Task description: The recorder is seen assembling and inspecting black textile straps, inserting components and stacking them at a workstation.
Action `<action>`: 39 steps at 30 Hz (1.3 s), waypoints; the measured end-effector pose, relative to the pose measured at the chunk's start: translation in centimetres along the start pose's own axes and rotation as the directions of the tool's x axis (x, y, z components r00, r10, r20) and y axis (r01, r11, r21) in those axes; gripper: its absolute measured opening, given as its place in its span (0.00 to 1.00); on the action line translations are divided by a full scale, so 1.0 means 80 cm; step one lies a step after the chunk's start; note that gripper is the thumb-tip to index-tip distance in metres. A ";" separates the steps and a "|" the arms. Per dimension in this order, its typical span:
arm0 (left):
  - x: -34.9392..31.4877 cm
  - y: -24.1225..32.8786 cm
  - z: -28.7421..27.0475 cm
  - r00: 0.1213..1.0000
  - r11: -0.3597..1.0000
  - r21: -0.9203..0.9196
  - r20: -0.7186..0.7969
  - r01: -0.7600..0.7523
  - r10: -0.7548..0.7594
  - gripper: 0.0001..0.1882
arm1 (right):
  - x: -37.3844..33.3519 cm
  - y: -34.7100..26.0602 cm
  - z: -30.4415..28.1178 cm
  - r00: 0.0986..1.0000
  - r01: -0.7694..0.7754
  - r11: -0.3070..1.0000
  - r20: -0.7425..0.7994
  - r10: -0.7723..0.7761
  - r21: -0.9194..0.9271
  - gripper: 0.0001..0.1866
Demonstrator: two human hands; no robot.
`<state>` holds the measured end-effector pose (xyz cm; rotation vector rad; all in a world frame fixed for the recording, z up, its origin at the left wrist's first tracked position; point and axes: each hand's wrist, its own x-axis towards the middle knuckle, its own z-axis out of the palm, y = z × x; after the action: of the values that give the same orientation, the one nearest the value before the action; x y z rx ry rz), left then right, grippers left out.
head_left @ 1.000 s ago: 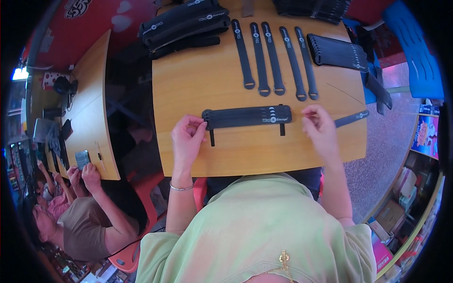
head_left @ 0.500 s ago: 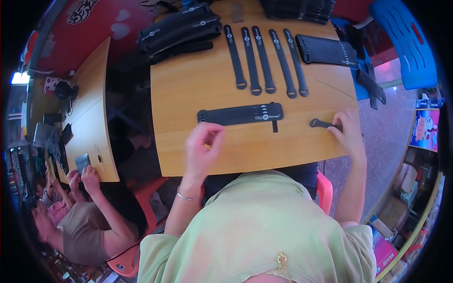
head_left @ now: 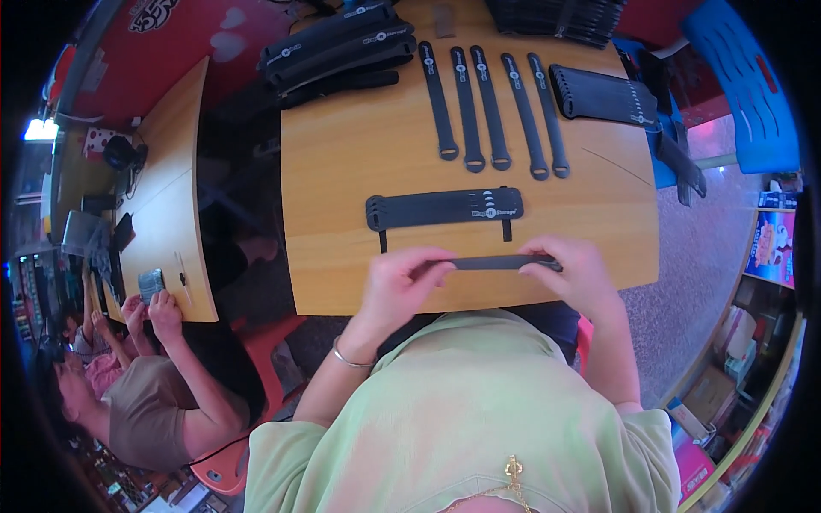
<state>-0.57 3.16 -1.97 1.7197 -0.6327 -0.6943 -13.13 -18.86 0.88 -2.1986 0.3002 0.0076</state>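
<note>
Near the table's front edge, a dark grey strap (head_left: 487,263) is stretched level between my two hands. My left hand (head_left: 400,284) pinches its left end, and my right hand (head_left: 576,275) grips its right end, with the tip showing past the fingers. Just beyond the strap lies a neat stack of similar straps (head_left: 419,211) with rounded ends and white print. A short narrow black strip (head_left: 383,241) sticks out from under the stack's left end, and another black strip (head_left: 508,231) from under its right end.
Several single straps (head_left: 479,111) lie in a spread row farther back. Piles of straps sit at the table's far left (head_left: 342,53), far right (head_left: 603,94) and back edge (head_left: 560,17). A blue plastic chair (head_left: 742,85) stands right. A co-worker (head_left: 167,406) works at another table, left.
My right hand has brought the strap from the table's right side to the front middle. My left hand has moved right and taken its other end. The view has shifted slightly.
</note>
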 end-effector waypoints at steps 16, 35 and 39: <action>-0.014 -0.036 -0.067 0.950 0.965 -0.213 -0.235 0.155 -0.205 0.06 | 0.024 0.039 0.015 0.997 -0.028 0.921 -0.057 0.055 0.389 0.11; 0.017 -0.053 -0.071 0.893 0.987 -0.039 -0.422 0.157 -0.159 0.05 | 0.034 0.058 0.048 0.921 -0.084 0.835 -0.278 0.274 0.544 0.09; 0.018 -0.055 -0.073 0.882 0.989 -0.008 -0.452 0.147 -0.135 0.04 | 0.036 0.056 0.052 0.913 -0.087 0.830 -0.290 0.287 0.550 0.09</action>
<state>4.95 6.95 -5.21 1.8808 -0.1916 -0.3589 -10.89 -18.75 -5.49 -1.5974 0.6492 -0.3389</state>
